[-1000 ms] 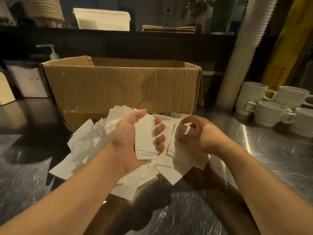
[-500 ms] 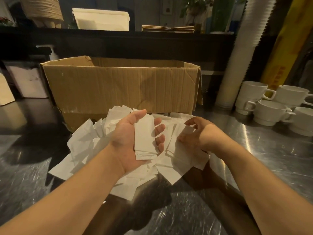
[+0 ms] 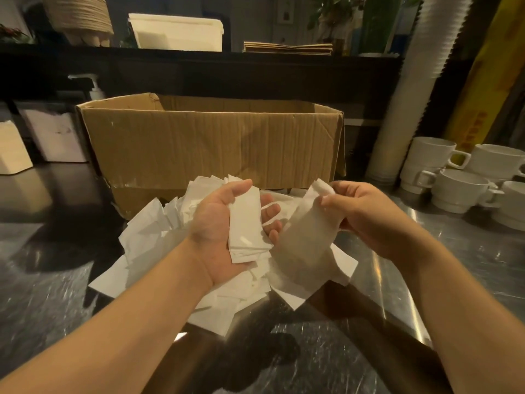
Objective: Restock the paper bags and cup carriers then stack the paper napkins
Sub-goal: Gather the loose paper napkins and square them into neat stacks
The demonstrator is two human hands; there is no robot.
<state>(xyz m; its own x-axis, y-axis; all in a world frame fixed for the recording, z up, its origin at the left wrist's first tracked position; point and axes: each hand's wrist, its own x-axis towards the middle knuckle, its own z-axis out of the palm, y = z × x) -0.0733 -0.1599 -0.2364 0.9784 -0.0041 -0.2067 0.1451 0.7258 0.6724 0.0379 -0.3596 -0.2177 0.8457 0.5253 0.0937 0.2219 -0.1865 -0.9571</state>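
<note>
Scratched steel counter (image 3: 468, 251) is carrying a loose heap of white paper napkins (image 3: 159, 240) before a brown cardboard box (image 3: 210, 143). Your left hand (image 3: 218, 231) is cupping a small squared napkin stack (image 3: 245, 223); your right hand (image 3: 369, 214) is pinching one blurred, probably single, napkin (image 3: 306, 240) just beside it.

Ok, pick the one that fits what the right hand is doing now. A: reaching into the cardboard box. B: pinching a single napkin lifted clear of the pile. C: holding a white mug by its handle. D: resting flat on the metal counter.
B: the right hand pinches one napkin by its top edge, raised above the loose pile, while the left hand holds a small stack.
</note>
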